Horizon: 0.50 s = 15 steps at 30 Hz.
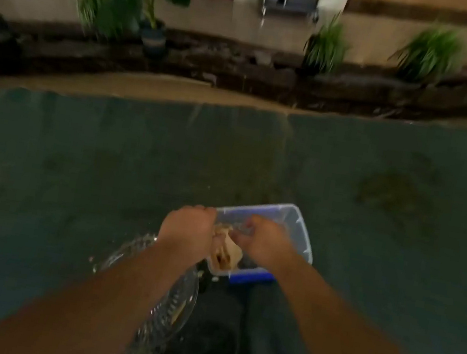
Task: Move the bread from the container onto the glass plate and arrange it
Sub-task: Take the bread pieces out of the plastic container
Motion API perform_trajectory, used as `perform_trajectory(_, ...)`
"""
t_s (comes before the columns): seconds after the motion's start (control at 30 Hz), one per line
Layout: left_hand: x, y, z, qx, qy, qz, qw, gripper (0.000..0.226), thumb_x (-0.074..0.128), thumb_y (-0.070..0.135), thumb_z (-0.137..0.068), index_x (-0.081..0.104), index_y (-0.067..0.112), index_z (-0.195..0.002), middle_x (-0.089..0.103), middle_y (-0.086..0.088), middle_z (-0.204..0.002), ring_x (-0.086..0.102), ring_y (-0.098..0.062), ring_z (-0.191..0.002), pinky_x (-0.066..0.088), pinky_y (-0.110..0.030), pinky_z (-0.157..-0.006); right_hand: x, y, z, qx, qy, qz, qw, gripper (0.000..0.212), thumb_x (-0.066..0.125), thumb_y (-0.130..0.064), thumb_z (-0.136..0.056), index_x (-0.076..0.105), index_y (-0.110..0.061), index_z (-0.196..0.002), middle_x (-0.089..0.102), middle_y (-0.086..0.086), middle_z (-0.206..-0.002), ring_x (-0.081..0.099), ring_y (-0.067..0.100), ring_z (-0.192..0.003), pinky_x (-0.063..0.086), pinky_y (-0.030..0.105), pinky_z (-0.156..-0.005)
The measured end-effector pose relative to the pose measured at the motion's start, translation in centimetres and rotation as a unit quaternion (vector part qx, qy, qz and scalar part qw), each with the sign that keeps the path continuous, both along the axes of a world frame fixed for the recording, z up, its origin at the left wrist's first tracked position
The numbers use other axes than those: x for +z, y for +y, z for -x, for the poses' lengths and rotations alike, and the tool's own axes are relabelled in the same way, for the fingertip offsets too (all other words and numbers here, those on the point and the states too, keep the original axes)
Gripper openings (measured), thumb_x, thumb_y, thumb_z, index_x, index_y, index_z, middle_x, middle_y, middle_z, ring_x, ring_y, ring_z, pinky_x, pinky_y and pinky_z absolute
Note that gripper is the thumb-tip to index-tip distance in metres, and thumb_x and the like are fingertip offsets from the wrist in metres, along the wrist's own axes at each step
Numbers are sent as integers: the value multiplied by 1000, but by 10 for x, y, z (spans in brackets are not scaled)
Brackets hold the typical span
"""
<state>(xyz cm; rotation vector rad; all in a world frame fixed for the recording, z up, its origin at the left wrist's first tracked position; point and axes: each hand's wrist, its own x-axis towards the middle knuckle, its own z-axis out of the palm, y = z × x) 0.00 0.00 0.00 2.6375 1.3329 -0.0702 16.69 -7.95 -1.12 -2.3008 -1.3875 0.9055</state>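
Observation:
A clear plastic container [299, 227] with blue clips sits on the dark surface ahead of me. Pale flat bread [225, 253] lies folded at its near left side. My left hand [188, 226] is closed at the container's left rim, touching the bread's upper edge. My right hand [262, 240] reaches into the container with fingers curled on the bread's top. A cut-glass plate [174, 301] lies to the near left of the container, mostly under my left forearm. The picture is blurred, so the exact grip of each hand is unclear.
The dark green surface [76, 168] spreads wide on all sides. Beyond it runs a tan strip and a dark rocky border [242, 69] with several potted plants. My dark-clothed lap lies below the container.

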Motion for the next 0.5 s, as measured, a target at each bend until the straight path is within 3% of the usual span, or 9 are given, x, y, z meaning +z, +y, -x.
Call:
perform_trajectory(0.13,-55,-17,8,53,-17,46,997,30,56,54,-94,61,26,-102,57,6,-80,53,-10,-66,34,-29,-50,-53,2,10,17,75,85,993,50,73,-50,-92,63,-21,-131,67,7,-130,59,23,-104,47,46,-104)
perform_trajectory(0.27,-74,-15,11,85,-53,55,993,29,58,54,-92,58,28,-104,60,7,-82,51,-8,-66,31,-28,-48,-63,7,7,73,117,107,985,75,87,-45,-81,51,-23,-143,56,1,-133,53,25,-121,38,49,-110)
perform_trajectory(0.3,-75,-15,10,90,-53,56,993,29,58,55,-92,58,29,-104,59,7,-82,48,-7,-64,29,-27,-47,-64,10,6,93,129,103,982,74,88,-42,-81,52,-22,-142,56,-2,-128,54,21,-116,39,45,-108)
perform_trajectory(0.4,-78,-17,5,94,-61,58,992,25,58,54,-92,58,30,-99,56,9,-79,45,-5,-61,26,-26,-47,-65,21,3,169,134,104,971,43,84,-30,-88,65,-22,-126,64,-7,-116,61,13,-102,44,41,-105)
perform_trajectory(0.5,-79,-17,2,92,-62,58,992,21,58,52,-94,54,31,-95,50,12,-75,45,-3,-60,28,-25,-47,-70,30,0,144,121,137,973,48,80,-29,-91,63,-20,-135,66,5,-131,61,27,-120,45,48,-111)
